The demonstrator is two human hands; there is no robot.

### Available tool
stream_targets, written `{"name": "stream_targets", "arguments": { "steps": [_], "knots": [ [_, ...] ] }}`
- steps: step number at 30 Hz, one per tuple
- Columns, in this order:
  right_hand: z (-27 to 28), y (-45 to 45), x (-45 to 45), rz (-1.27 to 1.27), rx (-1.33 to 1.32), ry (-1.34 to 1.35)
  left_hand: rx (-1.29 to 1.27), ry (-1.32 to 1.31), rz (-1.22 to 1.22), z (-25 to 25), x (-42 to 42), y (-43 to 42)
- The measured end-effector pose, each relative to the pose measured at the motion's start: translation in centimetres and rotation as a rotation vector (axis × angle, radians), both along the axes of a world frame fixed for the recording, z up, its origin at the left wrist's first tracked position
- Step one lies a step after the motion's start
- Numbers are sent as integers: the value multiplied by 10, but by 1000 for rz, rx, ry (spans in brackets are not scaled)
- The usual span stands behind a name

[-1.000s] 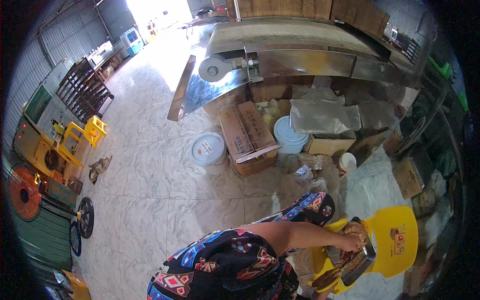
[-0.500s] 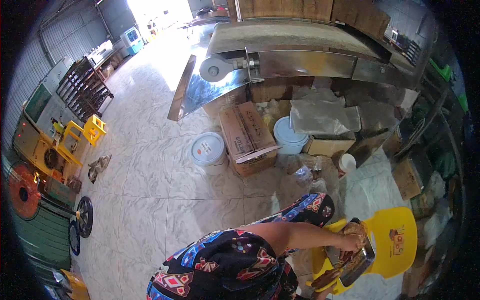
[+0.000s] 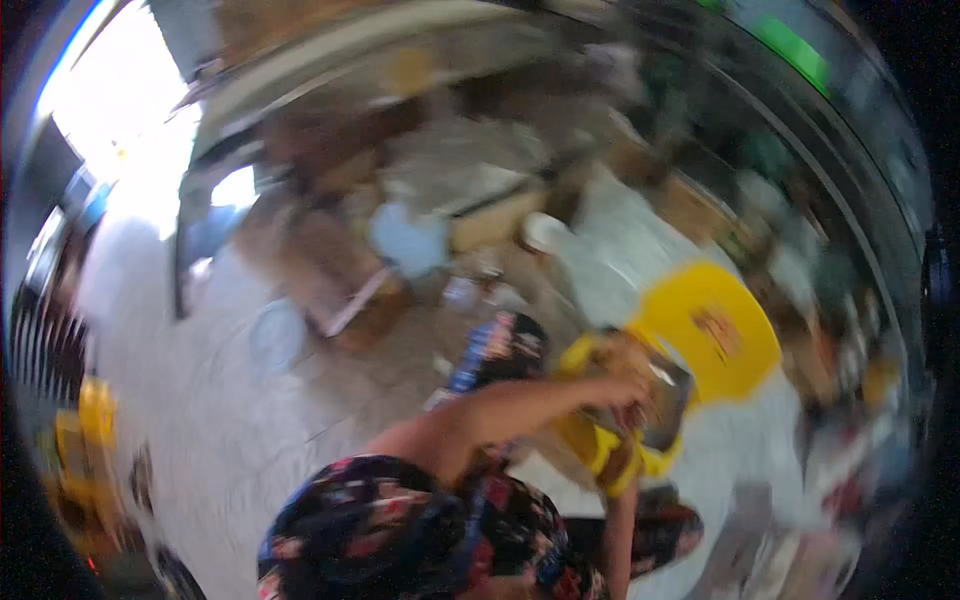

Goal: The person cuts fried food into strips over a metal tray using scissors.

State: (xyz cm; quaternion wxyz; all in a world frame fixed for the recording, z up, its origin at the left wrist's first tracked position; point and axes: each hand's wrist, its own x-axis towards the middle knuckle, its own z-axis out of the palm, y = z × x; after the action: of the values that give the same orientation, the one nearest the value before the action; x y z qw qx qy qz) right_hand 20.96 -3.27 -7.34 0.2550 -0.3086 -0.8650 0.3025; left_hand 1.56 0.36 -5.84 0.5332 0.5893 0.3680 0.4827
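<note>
A yellow plastic chair [image 3: 745,310] with a printed picture on its backrest stands at right. On its seat lies a shiny metal tray [image 3: 672,405], with brownish stuff [image 3: 620,352] at its far left side. My left hand [image 3: 626,391] reaches over the tray with its fingers closed and pointing down. Something dark reddish shows under the fingers, too blurred to name. My right hand [image 3: 622,462] comes up from below to the near edge of the tray and chair seat. Its fingers are smeared by motion, and whether it holds anything is unclear.
Beyond my knee [image 3: 515,345] are a cardboard box [image 3: 315,270], two pale lidded buckets [image 3: 277,335] [image 3: 408,240], and clear plastic bags [image 3: 480,293]. A white cup-like container [image 3: 545,233] stands near the boxes. Yellow stools [image 3: 85,430] are at far left.
My view has swung right and blurred, so the chair and tray appear further left and higher. My left hand stays over the tray; more of my right forearm now shows.
</note>
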Motion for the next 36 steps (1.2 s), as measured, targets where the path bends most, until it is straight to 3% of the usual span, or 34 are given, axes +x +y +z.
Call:
{"name": "stream_targets", "arguments": {
  "steps": [1,2,3,4,5,8,13,20,23,29,36],
  "knots": [
    [19,-6,-4,-90,-834,165,-200,-145,-28,17,-3,-10],
    [39,-10,-7,-529,-1526,467,-392,-283,-27,36,-5,-19],
    [61,-16,-8,-357,-1291,397,-458,-316,-66,32,-5,-18],
    [73,-19,-13,-402,-1167,291,-204,-190,35,27,-5,-15],
    [80,-21,-13,-430,-1058,172,-533,-301,-3,46,-4,-15],
    [71,-21,-7,-351,-1209,362,-650,-308,-9,50,-4,-12],
    [66,-23,-4,-357,-1075,343,-688,-248,-204,34,1,-13],
    [70,-24,4,-397,-1165,306,-690,-260,-208,39,8,-16],
    [71,-23,4,-347,-1090,296,-734,-256,-190,39,5,-15],
    [66,-21,6,-379,-1197,428,-611,-237,-50,45,-13,-5],
    [58,-28,8,-238,-1044,238,-577,-154,65,54,-27,-3]
  ]
}}
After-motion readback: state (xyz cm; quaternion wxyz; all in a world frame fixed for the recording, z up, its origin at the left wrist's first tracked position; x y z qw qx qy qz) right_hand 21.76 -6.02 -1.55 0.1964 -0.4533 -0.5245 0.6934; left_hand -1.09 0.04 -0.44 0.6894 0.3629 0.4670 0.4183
